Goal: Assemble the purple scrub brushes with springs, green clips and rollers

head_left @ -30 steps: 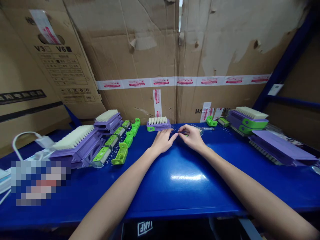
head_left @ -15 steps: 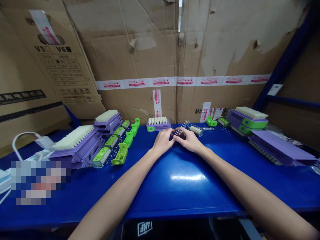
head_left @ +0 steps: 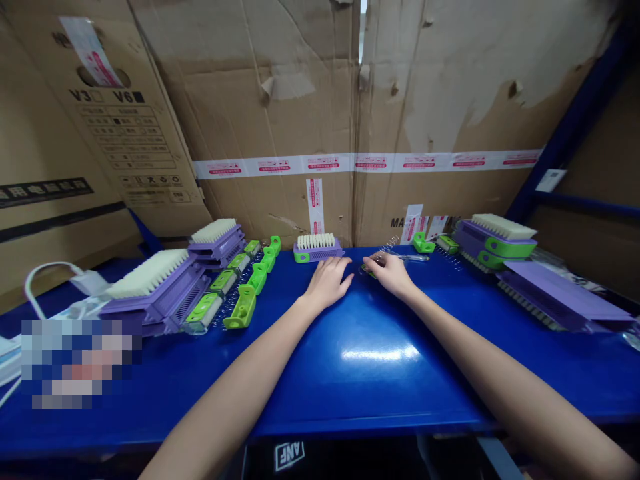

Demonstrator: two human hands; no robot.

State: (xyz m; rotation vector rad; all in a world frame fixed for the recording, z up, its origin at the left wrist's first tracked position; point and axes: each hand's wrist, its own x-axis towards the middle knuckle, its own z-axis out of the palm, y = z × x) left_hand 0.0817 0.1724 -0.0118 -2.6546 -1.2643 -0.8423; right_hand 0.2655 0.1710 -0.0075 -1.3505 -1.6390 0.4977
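My left hand (head_left: pixel 329 280) rests on the blue tabletop with its fingers spread, holding nothing, just in front of a purple and green brush (head_left: pixel 317 251) whose cream bristles point up. To its right, my right hand (head_left: pixel 393 273) is closed, and a thin metal coil spring (head_left: pixel 390 245) sticks up behind its fingers. A small greenish part (head_left: pixel 369 271) shows under the fingertips; its kind is mostly hidden. Past the right hand lies a slim clear-handled tool (head_left: pixel 415 257), partly covered. A gap separates the two hands.
On the left stand stacked purple brush bodies (head_left: pixel 160 293), a row of green-topped blocks (head_left: pixel 220 283), springs and green brackets (head_left: pixel 241 310). More purple brush parts (head_left: pixel 555 293) and a green bracket (head_left: pixel 423 243) lie right. Cardboard (head_left: pixel 280 120) closes off the back.
My hands have come apart. The right one moved slightly right, taking the spring with it, and now covers the cream-coloured block that lay there. My left fingers have opened.
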